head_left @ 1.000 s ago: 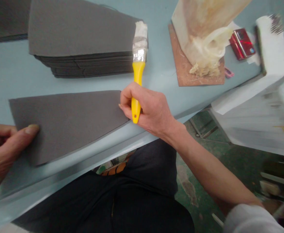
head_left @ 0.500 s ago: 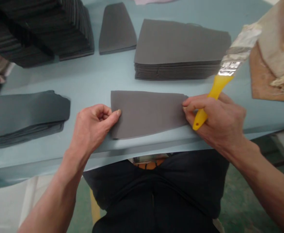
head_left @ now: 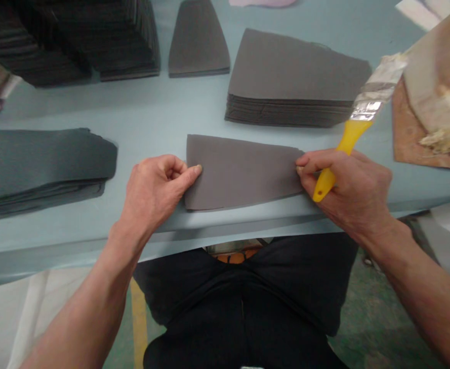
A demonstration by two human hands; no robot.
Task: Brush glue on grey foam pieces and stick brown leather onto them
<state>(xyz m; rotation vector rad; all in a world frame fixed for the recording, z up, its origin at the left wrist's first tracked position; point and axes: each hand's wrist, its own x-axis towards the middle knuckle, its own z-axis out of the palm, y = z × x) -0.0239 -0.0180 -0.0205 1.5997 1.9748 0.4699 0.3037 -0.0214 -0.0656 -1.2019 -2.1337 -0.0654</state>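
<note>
A grey tapered sheet [head_left: 244, 174], fabric or thin leather, lies in front of me on the table. My left hand [head_left: 159, 187] pinches its wide left edge between thumb and curled fingers. At the narrow right end, the fingertips of my right hand [head_left: 344, 187] grip the sheet's edge. That same hand also holds a paintbrush [head_left: 350, 136], its yellow handle tucked through the fingers and its pale, crusted bristles pointing up and away to the right. Behind the sheet sits a stack of similar grey pieces [head_left: 298, 66].
Dark stacked pieces [head_left: 128, 41] stand tall at the back left, beside a small trapezoid stack [head_left: 199, 41]. Dark green-grey pieces [head_left: 48, 159] lie at left. On the right, a glue-crusted container [head_left: 440, 87] rests on a brown board [head_left: 405, 133]. The blue-covered table [head_left: 163, 113] ends near my lap.
The view has shifted slightly, so the table items appear displaced. Both hands keep their hold on the sheet's two ends, and the paintbrush stays in my right hand.
</note>
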